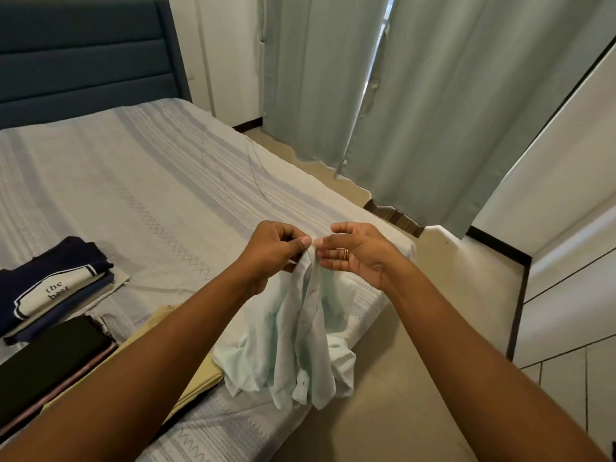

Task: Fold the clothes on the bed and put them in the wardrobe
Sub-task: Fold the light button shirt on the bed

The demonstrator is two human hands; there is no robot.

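Over the near corner of the bed, both hands held a pale green shirt by one point of its top edge. The left hand pinched the cloth between thumb and forefinger, with the other fingers curled in. The right hand pinched it just beside, also with thumb and forefinger, while its other fingers were loosely spread. The shirt hung down in a bunch, and its lower part rested crumpled on the bed edge, touching a yellow piece. A navy pile and a black pile lay folded further left.

I judge that the step was to open the shirt out before folding. To do it well, the hands should slide apart along the edge until each has a shoulder or a corner, then lift so that the cloth hangs flat and not twisted. A small shake would help, since the fabric looked thin and limp. It should be laid away from the edge, because the hanging part could slip to the floor.
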